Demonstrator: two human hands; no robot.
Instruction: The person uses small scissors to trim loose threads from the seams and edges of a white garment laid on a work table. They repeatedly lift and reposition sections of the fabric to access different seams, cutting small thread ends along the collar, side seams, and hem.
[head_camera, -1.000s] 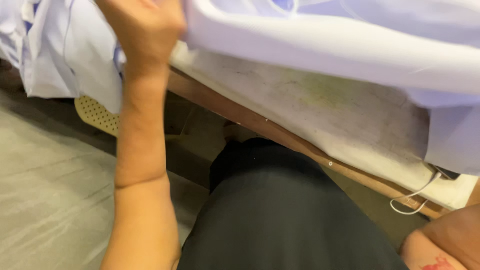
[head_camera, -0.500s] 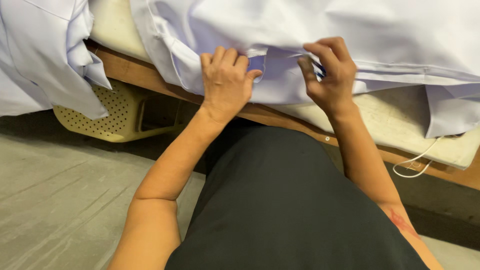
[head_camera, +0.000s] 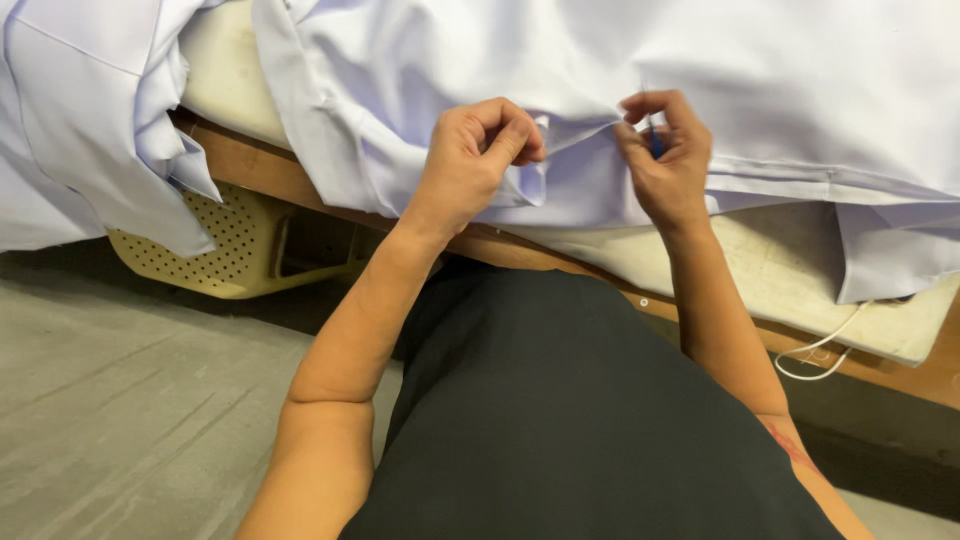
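Pinching the white garment (head_camera: 600, 70) at its folded edge: my left hand (head_camera: 470, 165) is bunching fabric tight while my right hand (head_camera: 665, 160) is clamping the hem beside it, keeping that stretch taut over the padded board (head_camera: 790, 270) just below both grips.

Two hands were in view: one left hand (head_camera: 470, 165) and one right hand (head_camera: 665, 160), each with fingers pinched on the cloth. There was one large white cloth (head_camera: 700, 80) spread over the bench, and a second white cloth (head_camera: 80, 120) hanging at the left. One bench (head_camera: 250, 165) carried them. Under it stood one yellow perforated basket (head_camera: 210, 255). One white cord (head_camera: 820, 350) looped at the bench's edge.
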